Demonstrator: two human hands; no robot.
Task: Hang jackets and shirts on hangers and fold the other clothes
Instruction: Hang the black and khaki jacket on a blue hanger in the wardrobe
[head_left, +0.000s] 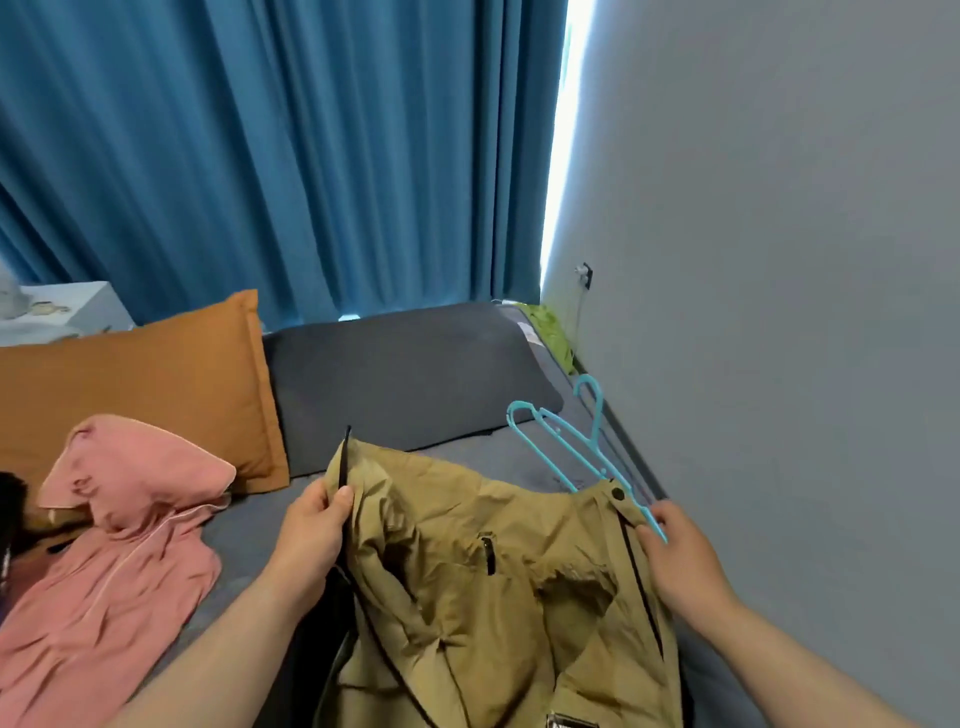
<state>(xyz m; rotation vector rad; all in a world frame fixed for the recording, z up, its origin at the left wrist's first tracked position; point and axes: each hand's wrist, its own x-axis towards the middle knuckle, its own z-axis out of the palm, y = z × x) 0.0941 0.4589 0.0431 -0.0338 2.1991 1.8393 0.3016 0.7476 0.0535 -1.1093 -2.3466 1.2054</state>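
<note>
An olive-khaki jacket (483, 571) with black zips hangs lifted above the bed, spread between both hands. My left hand (311, 535) pinches its left front edge beside the black zip strip. My right hand (685, 561) grips the jacket's right edge, and the end of a turquoise hanger (582, 452) runs under its fingers. Two turquoise hangers lie together behind the jacket near the wall, their lower parts hidden by the fabric. A pink hooded zip jacket (104, 571) lies flat on the bed at the left.
The grey bed sheet (244, 551) carries an orange pillow (140, 384) and a dark grey pillow (405, 374) at its head. Blue curtains (285, 156) hang behind. A grey wall (779, 312) borders the bed on the right. A dark garment (10, 514) peeks in at the left edge.
</note>
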